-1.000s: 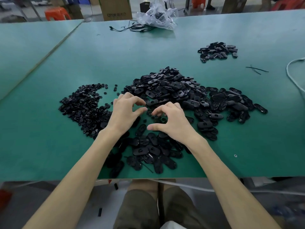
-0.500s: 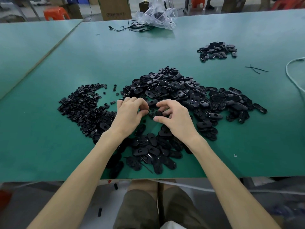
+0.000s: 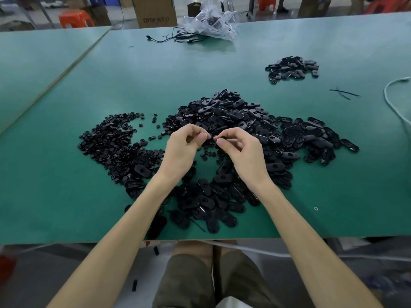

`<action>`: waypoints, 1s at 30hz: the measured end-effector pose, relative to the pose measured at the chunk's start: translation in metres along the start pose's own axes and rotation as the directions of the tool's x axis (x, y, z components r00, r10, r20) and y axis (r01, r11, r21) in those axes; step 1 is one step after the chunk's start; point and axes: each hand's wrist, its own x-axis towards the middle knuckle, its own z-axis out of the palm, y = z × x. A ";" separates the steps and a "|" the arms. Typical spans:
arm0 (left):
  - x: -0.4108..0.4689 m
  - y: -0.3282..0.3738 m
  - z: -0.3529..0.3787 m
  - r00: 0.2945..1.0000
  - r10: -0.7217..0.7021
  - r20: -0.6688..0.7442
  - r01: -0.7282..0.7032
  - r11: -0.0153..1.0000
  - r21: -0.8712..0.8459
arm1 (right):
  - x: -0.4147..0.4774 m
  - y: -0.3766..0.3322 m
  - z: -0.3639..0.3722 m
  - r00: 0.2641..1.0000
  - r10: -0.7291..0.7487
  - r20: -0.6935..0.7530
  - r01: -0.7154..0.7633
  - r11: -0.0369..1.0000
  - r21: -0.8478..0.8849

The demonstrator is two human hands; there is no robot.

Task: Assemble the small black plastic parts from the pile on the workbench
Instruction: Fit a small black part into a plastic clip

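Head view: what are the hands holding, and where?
The left hand and right hand pinch a small black part between them, each at one end, with thumb and forefinger tips.

Green workbench (image 3: pixel 66 196), black part piles (image 3: pixel 233 121)

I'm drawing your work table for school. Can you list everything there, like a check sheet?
Surface: green workbench.
Job's things: large pile of oval black parts; pile of tiny black parts left of it; small heap far right.
Clutter: crumpled plastic bag; thin black strips; tiny ring.
Hands: left hand and right hand pinch a small black piece between them.
Cables: black cable by the bag; white cord at right edge.
Surroundings: cardboard box, orange stool.
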 end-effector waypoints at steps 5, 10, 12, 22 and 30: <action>-0.006 -0.003 0.010 0.995 -0.056 -0.082 0.049 0.995 -0.087 | -0.001 0.000 -0.001 0.999 0.016 -0.028 -0.014 0.996 0.083; -0.010 -0.006 0.015 0.990 -0.095 -0.100 0.076 0.981 -0.178 | -0.001 0.002 -0.001 0.998 0.049 -0.027 -0.047 0.997 0.067; -0.011 -0.007 0.017 0.988 -0.105 -0.111 0.083 0.978 -0.190 | 0.000 0.001 0.000 0.998 0.063 -0.030 -0.060 0.995 0.084; -0.014 -0.005 0.018 0.991 -0.074 -0.109 0.063 0.993 -0.104 | -0.001 -0.002 0.001 0.993 0.099 -0.063 -0.087 0.981 0.176; -0.017 -0.002 0.020 0.991 -0.036 -0.127 0.028 0.998 -0.063 | -0.001 0.002 0.002 0.995 0.090 -0.049 -0.080 0.981 0.176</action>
